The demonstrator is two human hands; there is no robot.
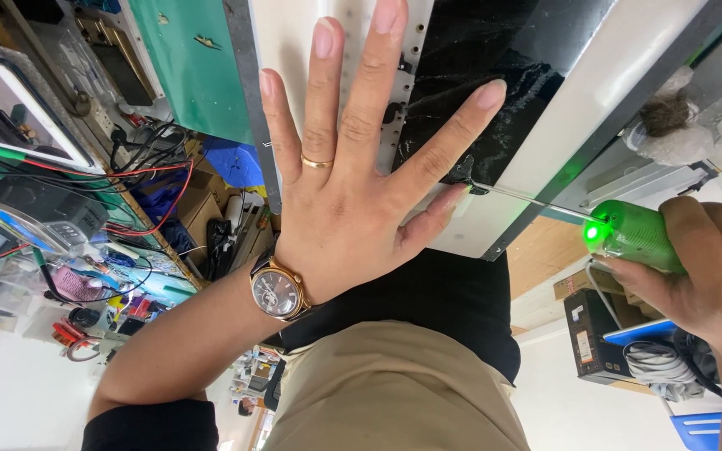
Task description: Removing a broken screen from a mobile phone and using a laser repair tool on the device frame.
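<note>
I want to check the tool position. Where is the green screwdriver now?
In the head view, the green screwdriver is at the right side, held in the right hand; its thin shaft points left to the black panel, near the left hand thumb.

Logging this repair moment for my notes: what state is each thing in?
Left hand: open, fingers spread, flat on the panel.
Right hand: closed around the green screwdriver.
Green screwdriver: light on, bit tip at the panel.
Black panel: pressed under the hand.
Wristwatch: strapped on the wrist.
</note>
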